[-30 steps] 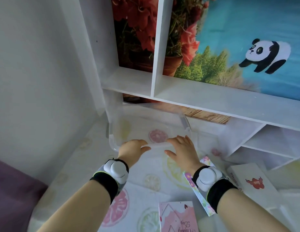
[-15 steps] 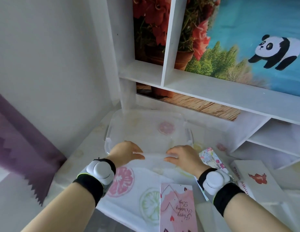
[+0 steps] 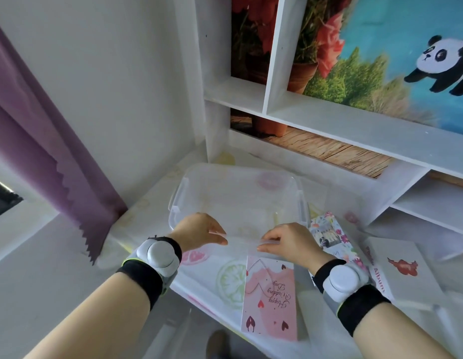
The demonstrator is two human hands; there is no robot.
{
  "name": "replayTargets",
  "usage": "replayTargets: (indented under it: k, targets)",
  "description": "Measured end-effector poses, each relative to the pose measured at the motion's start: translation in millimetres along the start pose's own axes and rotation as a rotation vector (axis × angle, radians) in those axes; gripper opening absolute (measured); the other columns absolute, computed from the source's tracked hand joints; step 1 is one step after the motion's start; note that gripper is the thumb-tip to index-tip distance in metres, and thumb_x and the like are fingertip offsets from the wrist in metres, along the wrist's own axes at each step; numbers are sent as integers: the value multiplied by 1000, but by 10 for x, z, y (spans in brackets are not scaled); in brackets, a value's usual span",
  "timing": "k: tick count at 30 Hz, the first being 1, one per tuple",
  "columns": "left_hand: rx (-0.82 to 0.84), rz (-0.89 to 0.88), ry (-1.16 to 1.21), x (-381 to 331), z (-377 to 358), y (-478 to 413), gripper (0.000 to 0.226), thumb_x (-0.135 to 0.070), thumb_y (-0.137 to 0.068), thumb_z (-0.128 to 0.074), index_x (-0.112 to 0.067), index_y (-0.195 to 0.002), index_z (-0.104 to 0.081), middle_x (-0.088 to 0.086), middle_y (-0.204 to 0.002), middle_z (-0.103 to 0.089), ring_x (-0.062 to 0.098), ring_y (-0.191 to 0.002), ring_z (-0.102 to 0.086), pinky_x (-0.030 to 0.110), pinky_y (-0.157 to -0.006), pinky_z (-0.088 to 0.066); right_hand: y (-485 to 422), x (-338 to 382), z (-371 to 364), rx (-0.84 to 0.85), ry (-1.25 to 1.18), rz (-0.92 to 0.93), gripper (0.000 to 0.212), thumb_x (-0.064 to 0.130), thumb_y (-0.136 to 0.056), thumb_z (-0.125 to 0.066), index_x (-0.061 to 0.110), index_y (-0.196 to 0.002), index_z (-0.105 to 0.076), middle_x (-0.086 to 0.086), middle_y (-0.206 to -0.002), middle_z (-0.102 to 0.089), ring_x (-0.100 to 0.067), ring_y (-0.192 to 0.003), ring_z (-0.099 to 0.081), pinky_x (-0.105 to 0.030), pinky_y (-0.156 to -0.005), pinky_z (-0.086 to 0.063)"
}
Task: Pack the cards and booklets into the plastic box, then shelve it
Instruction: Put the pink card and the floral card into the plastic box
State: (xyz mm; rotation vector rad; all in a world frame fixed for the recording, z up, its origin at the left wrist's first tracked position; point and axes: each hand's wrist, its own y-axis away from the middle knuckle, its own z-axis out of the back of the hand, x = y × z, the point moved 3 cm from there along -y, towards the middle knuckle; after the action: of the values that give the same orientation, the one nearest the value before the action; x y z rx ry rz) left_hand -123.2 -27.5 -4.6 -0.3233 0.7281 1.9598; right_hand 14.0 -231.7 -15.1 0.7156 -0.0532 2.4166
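Observation:
A clear plastic box [image 3: 238, 195] with a lid and side clasps rests on the table below the white shelf. My left hand [image 3: 199, 229] and my right hand [image 3: 289, 242] both grip its near rim, fingers curled over the edge. A pink wedding card [image 3: 270, 296] lies flat just in front of the box, between my wrists. A floral card [image 3: 328, 234] lies right of the box, partly under my right wrist. A white photo album booklet [image 3: 401, 268] with a red mark sits further right.
A white shelf unit [image 3: 341, 125] with open compartments stands behind the box, backed by a panda and flower picture. A purple curtain [image 3: 44, 151] hangs at the left. The table carries a fruit-print cloth [image 3: 230, 278]; its near edge runs under my forearms.
The box has come down from shelf height and toward me onto the table, both hands keeping hold of its near rim. The view has tilted down and left, showing the curtain.

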Motion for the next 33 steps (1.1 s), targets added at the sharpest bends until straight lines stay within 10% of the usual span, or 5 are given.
replayTargets:
  k: [10, 15, 20, 25, 33]
  targets:
    - [-376, -53, 11, -69, -233, 272, 50, -45, -75, -74, -27, -121, -64, -5, -131, -62, 15, -132, -49, 30, -106, -41, 138, -81, 78, -252, -3, 130, 50, 56, -85, -53, 16, -110, -70, 3, -110, -70, -14, -105, -60, -20, -87, -39]
    - [-945, -92, 23, -239, -454, 589, 27, -37, -84, -63, -11, -87, -56, 0, -82, -59, 18, -73, -53, 29, -67, -45, 331, -518, 226, -775, -106, -59, 46, 44, -88, -49, 5, -111, -59, -14, -118, -58, -32, -109, -52, -34, -92, -36]
    - [-559, 94, 246, -326, -1086, 568, 30, -39, -92, -55, -13, -78, -49, -7, -62, -49, 16, -55, -46, 31, -53, -40, 611, -1006, 85, -713, -5, -409, 62, 48, -86, -54, 1, -126, -51, -26, -133, -50, -44, -121, -46, -49, -99, -38]
    - [-42, 434, 349, -316, -1653, 374, 88, -65, -73, -65, -9, -134, -38, 9, -130, -45, 27, -115, -54, 38, -95, -48, 839, -1455, -114, -395, 98, -573, 89, 55, -72, -72, 4, -137, -38, -22, -142, -42, -40, -131, -38, -47, -106, -33]
    - [160, 507, 303, -429, -2000, 232, 100, -66, -48, -71, -9, -123, -37, 7, -119, -54, 25, -112, -58, 39, -94, -53, 933, -1673, -205, -305, -332, -650, 82, 39, -67, -80, 5, -130, -39, -18, -128, -56, -36, -117, -53, -45, -91, -49]
